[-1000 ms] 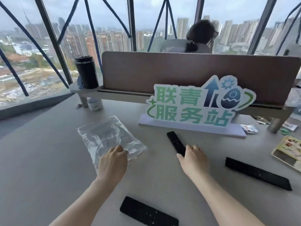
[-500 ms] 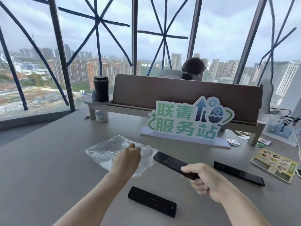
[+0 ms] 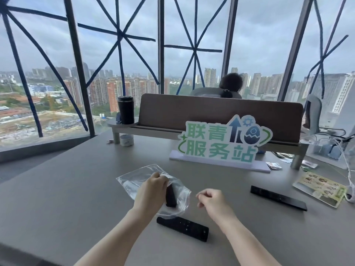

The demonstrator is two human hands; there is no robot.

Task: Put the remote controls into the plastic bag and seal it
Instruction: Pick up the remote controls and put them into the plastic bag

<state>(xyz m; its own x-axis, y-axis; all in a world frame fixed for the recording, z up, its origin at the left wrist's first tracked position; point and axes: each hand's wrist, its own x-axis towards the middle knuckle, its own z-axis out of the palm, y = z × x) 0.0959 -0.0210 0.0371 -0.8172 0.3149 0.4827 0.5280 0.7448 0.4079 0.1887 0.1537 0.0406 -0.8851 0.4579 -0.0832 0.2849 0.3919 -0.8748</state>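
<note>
A clear plastic bag [image 3: 134, 179] lies on the grey table. My left hand [image 3: 151, 191] pinches its open edge. One black remote [image 3: 171, 195] sits inside the bag, partly hidden behind my left hand. My right hand [image 3: 213, 200] hovers just right of the bag with fingers loosely curled and nothing in it. A second black remote [image 3: 183, 228] lies on the table near me, just below the bag. A third, longer black remote [image 3: 278, 197] lies to the right.
A green and white sign [image 3: 222, 144] stands behind the bag. A black tumbler [image 3: 125, 110] rests on a raised shelf [image 3: 123, 125] with a brown divider. A printed card [image 3: 320, 189], small packets and cables lie at the right. A person sits beyond the divider.
My right hand carried the remote it held into the bag and let go. My left hand has lifted the bag's edge. The camera tilted up.
</note>
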